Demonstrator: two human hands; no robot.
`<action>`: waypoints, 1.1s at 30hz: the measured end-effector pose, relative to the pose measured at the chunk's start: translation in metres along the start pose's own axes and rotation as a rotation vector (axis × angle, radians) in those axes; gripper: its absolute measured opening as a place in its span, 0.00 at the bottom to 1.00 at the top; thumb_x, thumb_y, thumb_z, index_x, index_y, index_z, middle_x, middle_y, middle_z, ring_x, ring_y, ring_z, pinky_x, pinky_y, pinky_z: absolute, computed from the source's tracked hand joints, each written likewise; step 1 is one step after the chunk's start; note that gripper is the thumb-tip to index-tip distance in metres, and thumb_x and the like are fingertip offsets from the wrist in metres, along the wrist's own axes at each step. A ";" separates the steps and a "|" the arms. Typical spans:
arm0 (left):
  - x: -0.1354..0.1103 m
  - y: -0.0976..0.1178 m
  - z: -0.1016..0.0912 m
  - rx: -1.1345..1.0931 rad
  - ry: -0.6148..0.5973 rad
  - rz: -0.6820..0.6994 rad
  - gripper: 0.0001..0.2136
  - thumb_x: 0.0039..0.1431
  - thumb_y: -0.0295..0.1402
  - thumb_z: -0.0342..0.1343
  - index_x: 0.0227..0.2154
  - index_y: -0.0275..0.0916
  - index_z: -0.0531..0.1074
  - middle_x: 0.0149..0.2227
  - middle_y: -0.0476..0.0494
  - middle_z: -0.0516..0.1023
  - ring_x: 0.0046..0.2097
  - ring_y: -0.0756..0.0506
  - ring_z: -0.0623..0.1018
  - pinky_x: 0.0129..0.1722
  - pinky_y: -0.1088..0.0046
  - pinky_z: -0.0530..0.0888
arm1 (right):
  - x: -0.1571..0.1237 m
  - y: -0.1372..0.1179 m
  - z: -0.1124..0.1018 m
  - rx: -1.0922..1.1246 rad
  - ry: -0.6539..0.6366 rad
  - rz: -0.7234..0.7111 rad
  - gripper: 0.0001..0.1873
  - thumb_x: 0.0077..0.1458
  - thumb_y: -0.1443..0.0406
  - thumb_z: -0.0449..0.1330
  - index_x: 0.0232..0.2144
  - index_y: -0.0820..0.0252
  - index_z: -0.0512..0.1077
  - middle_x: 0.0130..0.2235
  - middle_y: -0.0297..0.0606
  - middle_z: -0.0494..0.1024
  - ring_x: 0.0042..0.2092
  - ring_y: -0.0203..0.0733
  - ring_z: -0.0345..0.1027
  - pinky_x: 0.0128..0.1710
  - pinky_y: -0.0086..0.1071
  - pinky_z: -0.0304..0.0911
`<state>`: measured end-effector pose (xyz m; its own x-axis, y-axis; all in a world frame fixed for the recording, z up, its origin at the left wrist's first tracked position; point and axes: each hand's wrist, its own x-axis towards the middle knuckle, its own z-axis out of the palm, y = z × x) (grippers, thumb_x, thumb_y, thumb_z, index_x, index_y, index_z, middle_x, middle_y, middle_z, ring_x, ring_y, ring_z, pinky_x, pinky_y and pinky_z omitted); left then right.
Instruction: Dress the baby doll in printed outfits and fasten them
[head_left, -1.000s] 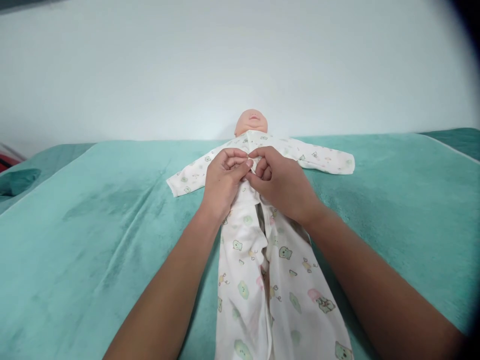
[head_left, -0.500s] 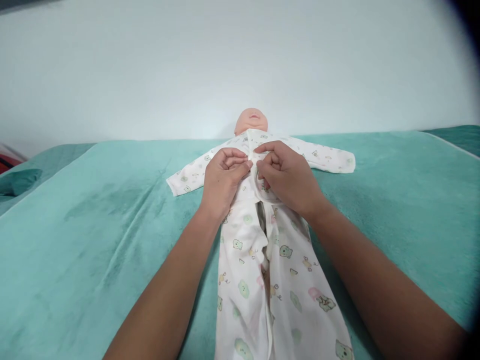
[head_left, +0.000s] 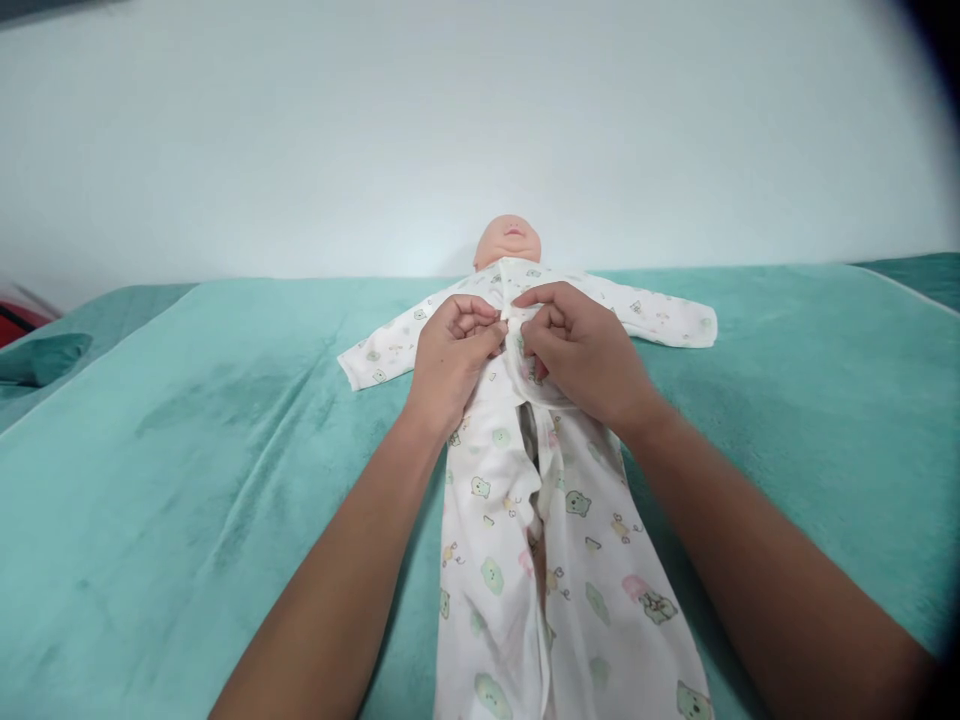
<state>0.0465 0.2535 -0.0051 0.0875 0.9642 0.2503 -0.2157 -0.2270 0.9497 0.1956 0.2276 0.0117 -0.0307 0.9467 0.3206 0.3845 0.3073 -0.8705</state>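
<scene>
A baby doll lies on its back, dressed in a white romper printed with small green, pink and yellow figures. Both of its sleeves spread out to the sides. At the chest, my left hand pinches the left edge of the front opening between thumb and fingers. Just beside it, my right hand has curled fingers closed on the right edge, its index finger reaching toward the left hand. Whatever fastener lies between the fingertips is too small to make out. Below the waist the romper's front gapes along the middle.
A teal plush cover lies under the doll and reaches to a plain white wall behind its head. Folds of darker teal cloth and a red item are at the far left.
The whole scene has shifted slightly to the right in view. Both hands keep their hold at the chest, with only tiny finger movement.
</scene>
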 end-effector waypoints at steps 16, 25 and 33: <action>-0.003 0.000 -0.001 0.159 -0.035 0.032 0.05 0.56 0.36 0.64 0.34 0.42 0.78 0.33 0.47 0.77 0.35 0.50 0.74 0.38 0.74 0.73 | 0.001 0.000 -0.006 0.038 -0.165 -0.003 0.12 0.60 0.64 0.53 0.45 0.52 0.71 0.28 0.28 0.73 0.29 0.35 0.66 0.32 0.31 0.61; -0.004 0.000 0.000 0.179 -0.050 -0.012 0.06 0.55 0.34 0.65 0.37 0.44 0.81 0.30 0.48 0.76 0.32 0.49 0.73 0.34 0.72 0.70 | -0.001 0.000 -0.004 0.004 -0.148 0.001 0.20 0.54 0.68 0.54 0.49 0.53 0.70 0.25 0.26 0.68 0.28 0.36 0.64 0.31 0.30 0.60; -0.005 0.004 -0.002 0.214 -0.084 -0.006 0.06 0.54 0.30 0.65 0.36 0.44 0.81 0.29 0.49 0.75 0.31 0.51 0.72 0.32 0.74 0.68 | -0.002 -0.001 -0.001 0.031 -0.098 0.023 0.18 0.54 0.68 0.54 0.47 0.53 0.71 0.22 0.25 0.66 0.26 0.36 0.63 0.30 0.30 0.61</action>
<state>0.0430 0.2482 -0.0032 0.1705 0.9530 0.2503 -0.0042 -0.2534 0.9674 0.1964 0.2247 0.0125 -0.1128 0.9581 0.2634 0.3579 0.2864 -0.8887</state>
